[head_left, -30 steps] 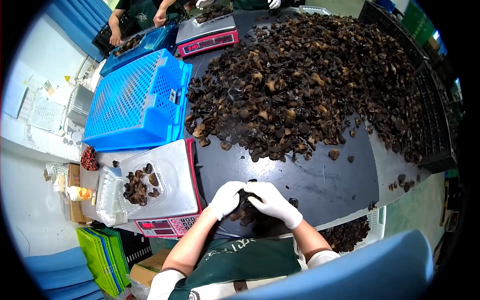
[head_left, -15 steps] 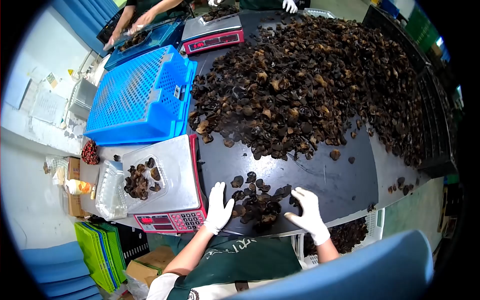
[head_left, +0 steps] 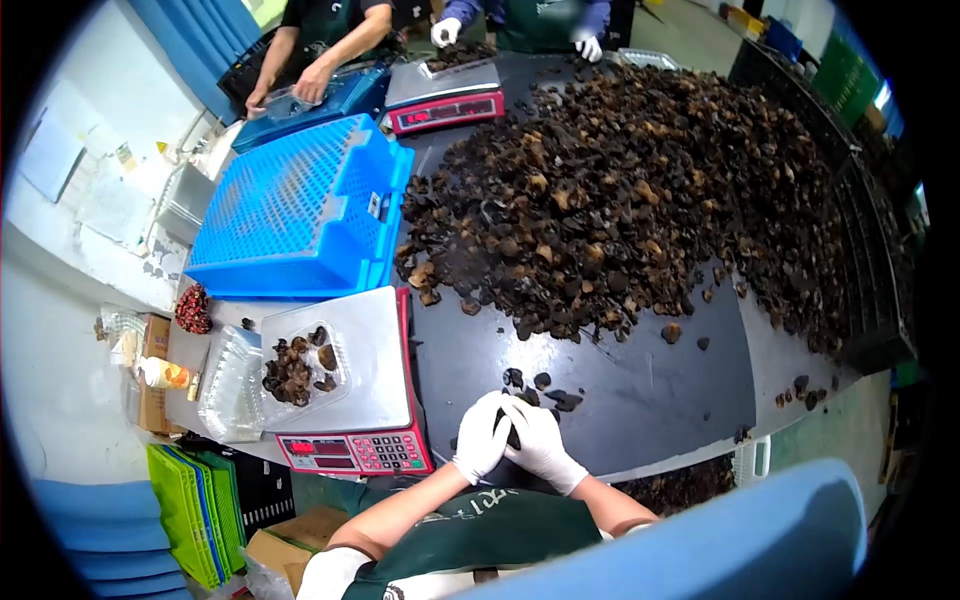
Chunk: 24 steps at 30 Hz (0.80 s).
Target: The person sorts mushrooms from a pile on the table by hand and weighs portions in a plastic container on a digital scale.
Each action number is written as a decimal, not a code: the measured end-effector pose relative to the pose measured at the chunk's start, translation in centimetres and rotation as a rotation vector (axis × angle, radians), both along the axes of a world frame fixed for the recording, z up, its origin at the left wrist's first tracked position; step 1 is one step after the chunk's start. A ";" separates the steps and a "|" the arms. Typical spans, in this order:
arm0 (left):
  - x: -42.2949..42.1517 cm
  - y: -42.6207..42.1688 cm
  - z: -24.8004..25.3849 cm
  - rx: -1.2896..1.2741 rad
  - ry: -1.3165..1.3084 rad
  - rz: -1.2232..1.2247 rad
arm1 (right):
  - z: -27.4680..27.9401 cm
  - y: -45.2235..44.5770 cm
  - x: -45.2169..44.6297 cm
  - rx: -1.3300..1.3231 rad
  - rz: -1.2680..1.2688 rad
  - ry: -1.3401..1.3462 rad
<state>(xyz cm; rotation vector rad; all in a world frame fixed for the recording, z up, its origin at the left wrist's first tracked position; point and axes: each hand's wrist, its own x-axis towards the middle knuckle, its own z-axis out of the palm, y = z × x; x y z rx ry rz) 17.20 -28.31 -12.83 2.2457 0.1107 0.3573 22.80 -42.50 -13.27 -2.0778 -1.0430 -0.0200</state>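
My left hand (head_left: 482, 438) and my right hand (head_left: 541, 446), both in white gloves, come together at the front edge of the dark table. Their fingers are cupped around a clump of wood ear mushrooms (head_left: 513, 437), mostly hidden by the gloves. A few loose wood ear pieces (head_left: 566, 401) lie just beyond the fingertips. To the left, a red digital scale (head_left: 380, 350) carries a clear plastic tray (head_left: 337, 362) with some wood ears in it. A large heap of wood ears (head_left: 640, 200) covers the far part of the table.
Clear trays (head_left: 232, 395) are stacked left of the scale. Behind it sits an upturned blue crate (head_left: 290, 215). Across the table, co-workers' hands work near a second scale (head_left: 448, 110). Black crates (head_left: 868, 250) line the right side; a white basket (head_left: 752, 460) is below the edge.
My hands have moved from apart to together, gathering the small pile of wood ears between them. A co-worker's hands have shifted over the far blue tray. The view has tilted slightly.
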 end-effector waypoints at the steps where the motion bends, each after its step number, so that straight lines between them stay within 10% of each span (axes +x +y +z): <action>1: 0.1 0.1 0.6 -0.023 0.016 0.008 | -0.6 0.3 0.2 0.011 -0.008 0.008; 10: 1.3 2.3 6.5 -0.440 -0.198 0.338 | 6.4 6.5 3.3 0.292 0.123 -0.065; 18: -1.3 17.0 14.2 -0.010 -0.532 0.659 | 15.2 22.8 3.0 0.369 0.503 -0.050; 24: -7.3 27.7 15.6 0.265 -0.224 0.622 | 15.5 32.0 0.6 0.159 0.685 -0.045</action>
